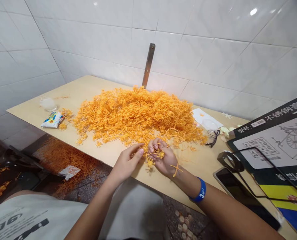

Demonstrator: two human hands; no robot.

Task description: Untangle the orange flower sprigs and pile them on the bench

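A large heap of orange plastic sprigs (136, 111), thin-stemmed with small spiky flower-like ends, covers the middle of the table. At its front edge my two hands meet. My right hand (163, 158) has its fingers curled round an orange sprig (149, 162), whose spiky ends show between and below the fingers. My left hand (127, 163) closes thumb and fingers at the left side of the same sprig; its fingertips are partly hidden. Another small orange piece (175, 170) hangs by my right wrist, above a blue wristband (200, 190).
A snack packet (52, 120) and a clear cup (48, 104) stand at left. Eyeglasses (212, 138), a phone (245, 196), a black frame (268, 193) and a printed box (283, 140) lie at right. A metal bar (148, 65) rises behind the heap. Orange stems (66, 160) cover the floor.
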